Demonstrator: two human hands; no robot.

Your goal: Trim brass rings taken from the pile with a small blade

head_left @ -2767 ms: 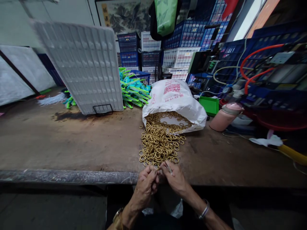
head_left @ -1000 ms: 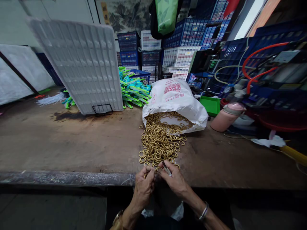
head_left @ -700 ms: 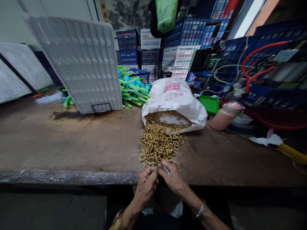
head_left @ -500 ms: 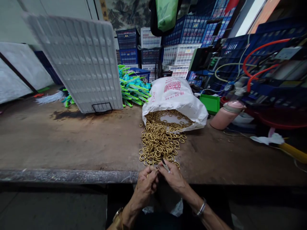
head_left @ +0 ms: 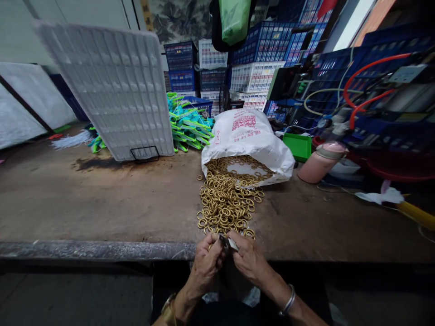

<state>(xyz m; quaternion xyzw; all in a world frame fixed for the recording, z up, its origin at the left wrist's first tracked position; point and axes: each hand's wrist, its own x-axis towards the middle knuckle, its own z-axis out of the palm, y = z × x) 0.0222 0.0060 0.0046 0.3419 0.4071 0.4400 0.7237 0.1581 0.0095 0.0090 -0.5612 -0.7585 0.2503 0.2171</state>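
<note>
At the table's near edge my left hand point(head_left: 206, 261) is closed, pinching a brass ring that barely shows at its fingertips. Close against it, my right hand point(head_left: 248, 259) is closed on a small metal tool point(head_left: 229, 242) whose tip points toward the left fingers. Just beyond both hands lies a pile of brass rings point(head_left: 227, 204), spilling from a white sack point(head_left: 247, 136) on its side.
A white moulded tray point(head_left: 112, 86) leans upright at the back left, with green and blue plastic parts point(head_left: 188, 124) beside it. A pink bottle point(head_left: 320, 162) and green box point(head_left: 298, 147) lie right of the sack. Stacked crates point(head_left: 253, 68) and hoses fill the back.
Both hands stayed together at the table edge. The metal tool in my right hand has tipped from pointing up toward the rings to lying flatter between the fingertips.
</note>
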